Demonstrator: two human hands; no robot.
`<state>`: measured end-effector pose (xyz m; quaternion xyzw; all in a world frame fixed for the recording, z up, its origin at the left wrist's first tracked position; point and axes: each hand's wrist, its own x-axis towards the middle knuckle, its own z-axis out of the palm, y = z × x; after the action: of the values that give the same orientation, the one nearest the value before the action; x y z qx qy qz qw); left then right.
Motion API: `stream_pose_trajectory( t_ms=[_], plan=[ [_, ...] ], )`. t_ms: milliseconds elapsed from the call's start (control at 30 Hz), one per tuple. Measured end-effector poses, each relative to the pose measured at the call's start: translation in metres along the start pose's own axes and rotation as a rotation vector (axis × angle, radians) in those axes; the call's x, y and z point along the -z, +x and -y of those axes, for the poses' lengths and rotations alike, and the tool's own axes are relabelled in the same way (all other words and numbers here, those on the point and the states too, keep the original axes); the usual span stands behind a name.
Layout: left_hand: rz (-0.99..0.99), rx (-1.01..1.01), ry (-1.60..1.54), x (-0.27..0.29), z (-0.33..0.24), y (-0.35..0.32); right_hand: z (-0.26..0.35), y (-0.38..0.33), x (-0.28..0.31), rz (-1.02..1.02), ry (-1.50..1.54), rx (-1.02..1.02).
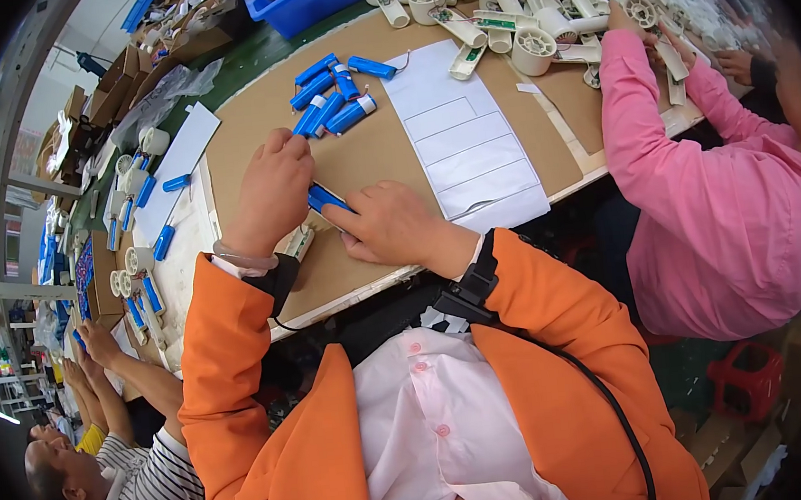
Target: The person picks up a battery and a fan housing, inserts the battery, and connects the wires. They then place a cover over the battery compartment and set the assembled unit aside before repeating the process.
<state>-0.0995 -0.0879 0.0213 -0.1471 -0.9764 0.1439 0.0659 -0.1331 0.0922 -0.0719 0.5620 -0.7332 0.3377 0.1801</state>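
A blue cylindrical battery (326, 200) lies between my hands, over the brown cardboard. My right hand (396, 220) grips it with its thumb and fingers at the near end. Just beyond the far end, my left hand (273, 187) is closed, its fingertips pinched together; what they hold cannot be made out. Under my left wrist, a white handheld-fan half with a green circuit board (299, 244) is partly covered. Several loose blue batteries (320, 114), some with wires, lie in a pile past my left fingertips.
White paper sheets (468, 149) lie right of my hands. White fan parts (533, 19) heap up at the far right, where a pink-sleeved person (698, 167) works. Fan parts with batteries (141, 282) lie left, near a striped-shirt person (150, 491). A blue bin (303, 11) stands at the back.
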Motion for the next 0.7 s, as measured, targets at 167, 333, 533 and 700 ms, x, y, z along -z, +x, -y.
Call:
stream_pose_trajectory(
  t_ms=[167, 333, 533, 700],
  plan=[
    [0.037, -0.010, 0.013, 0.000, -0.004, 0.003, 0.000, 0.000, 0.000, 0.008, -0.009, 0.000],
    [-0.057, -0.064, 0.153, -0.004, -0.010, -0.001, 0.001, 0.000, 0.000, 0.028, 0.003, 0.003],
    [-0.078, -0.027, 0.076, -0.013, -0.007, -0.003, 0.000, 0.002, 0.001, -0.012, 0.005, 0.013],
    [-0.041, -0.071, 0.015, -0.009, 0.007, -0.012, 0.003, 0.001, 0.003, 0.021, 0.009, -0.024]
  ],
)
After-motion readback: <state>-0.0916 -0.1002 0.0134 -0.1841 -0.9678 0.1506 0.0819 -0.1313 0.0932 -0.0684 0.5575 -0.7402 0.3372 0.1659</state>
